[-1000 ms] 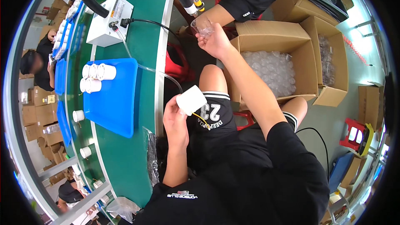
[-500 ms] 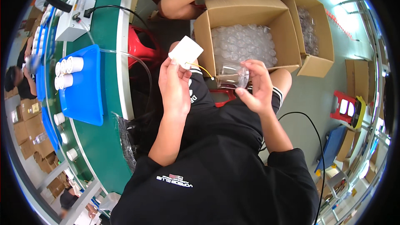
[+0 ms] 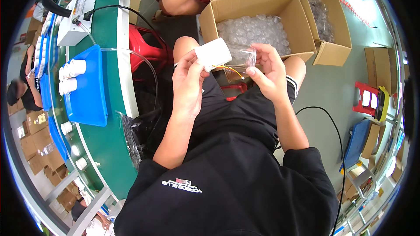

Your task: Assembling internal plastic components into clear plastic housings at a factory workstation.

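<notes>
Above my lap, my left hand (image 3: 189, 72) grips a white plastic cylinder (image 3: 214, 53) with thin yellow and red wires (image 3: 229, 68) that end in a small white plug. My right hand (image 3: 269, 67) pinches a clear plastic cup (image 3: 243, 55) between thumb and fingers. The cup lies on its side against the cylinder's right end; I cannot tell whether the two overlap. Behind them, a cardboard box (image 3: 258, 1) holds many similar clear cups (image 3: 256, 30).
At left, a green table (image 3: 107, 87) carries a blue tray (image 3: 94, 113) with several white cylinders (image 3: 72, 70) and a white device box (image 3: 78, 19). Red stools (image 3: 144, 46) stand beside the table. A second box (image 3: 334, 54) sits at right. A black cable (image 3: 332, 137) crosses the floor.
My left hand has moved right with the white cylinder and turned it. The clear cup has come up to the cylinder's end, and the gap between them has closed.
</notes>
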Motion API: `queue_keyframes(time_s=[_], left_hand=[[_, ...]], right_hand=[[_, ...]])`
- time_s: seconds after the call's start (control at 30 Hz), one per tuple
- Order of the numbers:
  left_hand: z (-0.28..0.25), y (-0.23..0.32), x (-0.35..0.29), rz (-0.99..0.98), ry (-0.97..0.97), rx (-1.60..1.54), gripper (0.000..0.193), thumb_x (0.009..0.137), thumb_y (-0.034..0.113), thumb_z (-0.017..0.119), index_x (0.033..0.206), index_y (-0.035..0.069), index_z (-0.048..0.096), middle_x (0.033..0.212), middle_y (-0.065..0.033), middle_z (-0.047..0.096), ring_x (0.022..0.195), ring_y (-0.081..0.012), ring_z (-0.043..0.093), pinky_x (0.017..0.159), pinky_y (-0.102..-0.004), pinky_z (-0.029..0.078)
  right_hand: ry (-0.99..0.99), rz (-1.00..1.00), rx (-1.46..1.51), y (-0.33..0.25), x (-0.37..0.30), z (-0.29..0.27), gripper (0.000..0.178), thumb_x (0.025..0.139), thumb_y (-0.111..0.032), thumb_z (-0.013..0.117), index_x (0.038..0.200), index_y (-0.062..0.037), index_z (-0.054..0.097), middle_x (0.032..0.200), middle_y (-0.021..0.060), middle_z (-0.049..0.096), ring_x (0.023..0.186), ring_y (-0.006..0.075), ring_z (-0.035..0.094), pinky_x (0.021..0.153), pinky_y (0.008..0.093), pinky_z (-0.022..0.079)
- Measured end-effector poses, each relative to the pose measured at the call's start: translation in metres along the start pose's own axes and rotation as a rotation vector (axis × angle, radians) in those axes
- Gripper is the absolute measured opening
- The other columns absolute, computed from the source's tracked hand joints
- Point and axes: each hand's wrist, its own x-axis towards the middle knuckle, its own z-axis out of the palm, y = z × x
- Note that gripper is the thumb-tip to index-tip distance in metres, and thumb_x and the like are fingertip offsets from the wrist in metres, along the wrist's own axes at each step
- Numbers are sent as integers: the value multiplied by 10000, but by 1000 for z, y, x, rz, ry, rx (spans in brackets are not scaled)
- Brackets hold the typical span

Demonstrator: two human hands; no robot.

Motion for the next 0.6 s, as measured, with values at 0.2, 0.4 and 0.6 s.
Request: queue_keyframes(time_s=[0.2, 0.4, 0.6], left_hand=[[-13, 5, -8, 50, -180, 177, 290, 938, 139, 559, 1176, -26, 544, 1008, -57, 607, 821, -103, 550, 730, -246, 460], [-15, 2, -11, 11, -252, 203, 308, 932, 130, 578, 1188, -38, 545, 1009, -52, 602, 835, -100, 540, 758, -252, 458], [-13, -5, -13, 12, -272, 186, 325, 937, 98, 574, 1224, -52, 540, 1027, -58, 600, 852, -105, 543, 772, -252, 462]], right_hand=[[-88, 262, 279, -3, 4, -3, 406, 890, -104, 671, 1229, 28, 491, 1067, 64, 547, 959, 112, 546, 845, 265, 465], [-205, 312, 234, -3, 5, -3, 349, 933, -187, 630, 1196, 9, 508, 1048, 48, 571, 893, 98, 574, 733, 247, 483], [-190, 408, 270, -2, -2, -2, 312, 936, -194, 629, 1156, -4, 517, 1034, 45, 571, 879, 89, 570, 712, 249, 487]])
